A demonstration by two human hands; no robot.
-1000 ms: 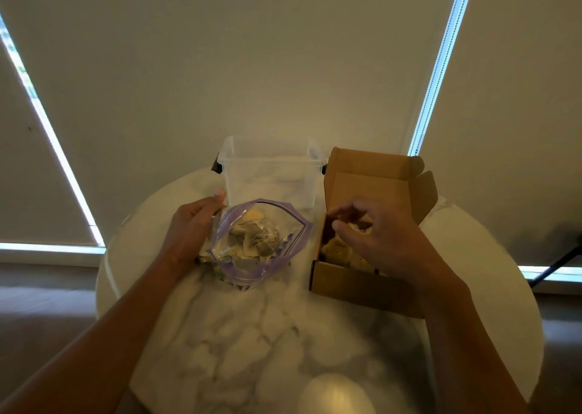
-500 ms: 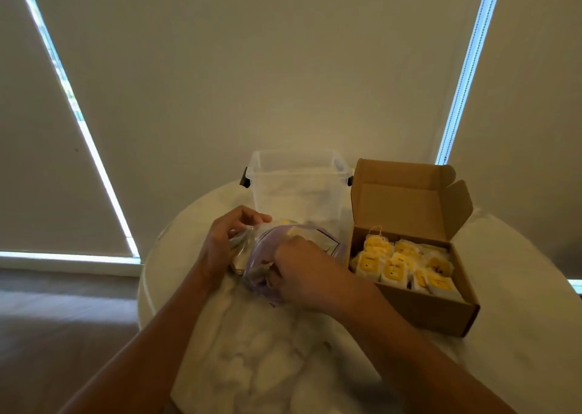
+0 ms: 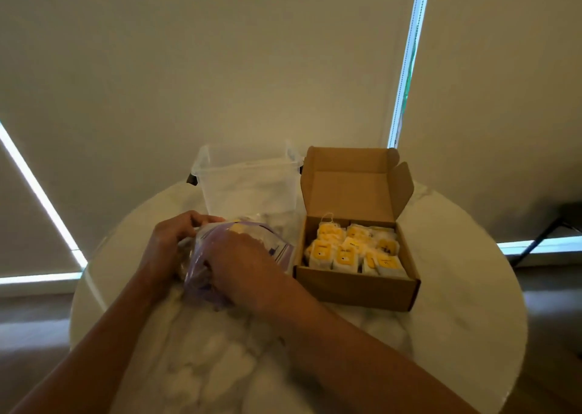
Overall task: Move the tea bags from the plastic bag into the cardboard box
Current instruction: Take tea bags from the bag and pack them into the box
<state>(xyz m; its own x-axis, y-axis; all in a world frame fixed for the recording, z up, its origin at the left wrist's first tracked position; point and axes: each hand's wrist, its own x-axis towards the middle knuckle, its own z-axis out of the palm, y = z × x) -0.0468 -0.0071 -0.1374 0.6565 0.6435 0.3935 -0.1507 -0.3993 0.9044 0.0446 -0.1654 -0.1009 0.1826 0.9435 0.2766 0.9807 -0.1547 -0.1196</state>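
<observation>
The surface (image 3: 456, 319) is a round top with a white marble pattern. It carries all the task items.

The left hand (image 3: 163, 249) grips the left rim of the bag (image 3: 201, 256), with its fingers (image 3: 192, 219) curled over the plastic. The right hand (image 3: 239, 265) is inserted into the bag mouth, just right of the left fingers. Its own fingers are hidden inside the bag, so it cannot be told whether they grasp anything. The bag is translucent purple and rests on the surface; its contents are blurred.

The box (image 3: 356, 290) stands on the surface to the right of the fingers, just beside the bag, with its lid upright at the far side. Tea bags (image 3: 349, 249) with yellow tags lie in it in rows. A clear tub (image 3: 248, 186) stands beyond the fingers, near the far edge of the surface and just beside the box lid.

Pale blinds (image 3: 220, 67) fill the background. Bright daylight strips show at their edges: one upright strip (image 3: 406, 67) above the box and one slanted at the far left. The floor (image 3: 31, 335) shows on both sides of the surface. A dark stand leg (image 3: 541, 240) is at the far right.
</observation>
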